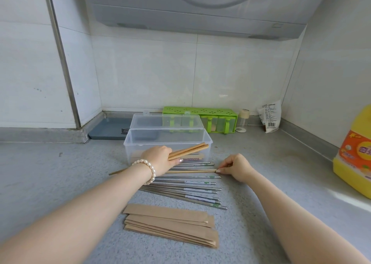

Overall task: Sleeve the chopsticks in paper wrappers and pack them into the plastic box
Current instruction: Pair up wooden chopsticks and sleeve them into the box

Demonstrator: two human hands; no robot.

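Left hand (160,159), with a pearl bracelet (147,172) at its wrist, grips a bundle of wooden chopsticks (190,150) whose tips stick out past its fingers over the open clear plastic box (167,141) just beyond it. Right hand (234,167) pinches the end of a single wooden chopstick (190,171) lying on the grey counter (60,173) between the two hands. Nearer the person than both hands lie steel chopsticks (186,191), then a stack of brown paper wrappers (170,225). Well right of the right hand stands a yellow oil bottle (355,155).
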